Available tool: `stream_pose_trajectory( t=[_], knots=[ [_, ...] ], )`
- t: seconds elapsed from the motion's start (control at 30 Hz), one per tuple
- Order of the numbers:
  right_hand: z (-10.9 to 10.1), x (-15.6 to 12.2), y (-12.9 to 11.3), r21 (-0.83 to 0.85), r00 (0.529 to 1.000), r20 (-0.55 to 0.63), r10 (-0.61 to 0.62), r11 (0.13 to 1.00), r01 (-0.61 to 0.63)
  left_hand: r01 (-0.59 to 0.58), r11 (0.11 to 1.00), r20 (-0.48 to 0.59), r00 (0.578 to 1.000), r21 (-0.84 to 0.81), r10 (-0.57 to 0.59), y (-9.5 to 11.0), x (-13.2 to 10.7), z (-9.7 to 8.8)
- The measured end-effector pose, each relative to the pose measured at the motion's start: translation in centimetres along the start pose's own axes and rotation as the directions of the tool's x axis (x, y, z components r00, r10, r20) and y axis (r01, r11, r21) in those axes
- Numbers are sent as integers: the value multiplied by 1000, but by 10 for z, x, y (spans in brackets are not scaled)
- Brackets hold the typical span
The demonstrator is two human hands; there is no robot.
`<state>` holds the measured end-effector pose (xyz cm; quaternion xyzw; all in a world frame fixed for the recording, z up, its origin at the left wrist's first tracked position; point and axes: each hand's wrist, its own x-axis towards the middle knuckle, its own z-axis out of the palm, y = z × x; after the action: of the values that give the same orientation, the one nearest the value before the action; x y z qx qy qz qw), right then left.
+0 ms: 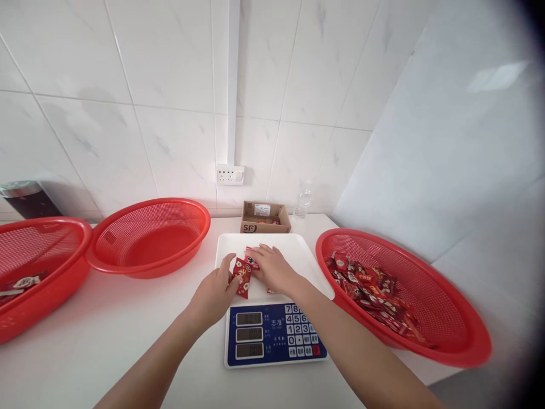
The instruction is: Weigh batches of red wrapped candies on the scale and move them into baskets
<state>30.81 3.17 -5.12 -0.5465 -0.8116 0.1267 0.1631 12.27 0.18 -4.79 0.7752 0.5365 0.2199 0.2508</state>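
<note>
A blue-faced weighing scale point(275, 332) with a white tray point(293, 245) stands in front of me on the white counter. My left hand point(215, 292) rests at the tray's left edge, its fingers pinched on a red candy packet point(242, 276). My right hand point(272, 267) lies palm down on the tray over more red packets, fingers stretched forward. One packet end point(251, 251) pokes out under its fingertips.
A red mesh basket point(443, 335) at the right holds several red candy packets point(374, 292). An empty red basket point(149, 236) sits at the back left; another point(38, 267) at the far left holds a few items. A cardboard box point(264, 218), a water bottle point(302, 203) and a wall socket point(230, 174) are behind.
</note>
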Motion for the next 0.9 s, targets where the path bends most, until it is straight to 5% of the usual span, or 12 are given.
stream_pose_trajectory(
  t=[0.13,0.27,0.43,0.7,0.9],
  knots=[
    [-1,5,1,34,1000,-22,8,999,-7,-47,972,-70,995,229,65,-7,-2,2],
    [-13,-1,4,100,983,-119,138,987,-126,-146,948,-83,981,283,176,-10,-3,3],
    [-22,-5,8,187,970,-141,199,967,-171,-160,947,-95,977,277,193,-7,0,8],
    [-7,-8,13,156,982,-125,139,981,-119,-168,956,-115,973,240,199,-2,0,14],
    [-29,-32,17,120,973,-179,146,985,-125,-219,972,-351,906,86,235,-17,-12,6]
  ],
)
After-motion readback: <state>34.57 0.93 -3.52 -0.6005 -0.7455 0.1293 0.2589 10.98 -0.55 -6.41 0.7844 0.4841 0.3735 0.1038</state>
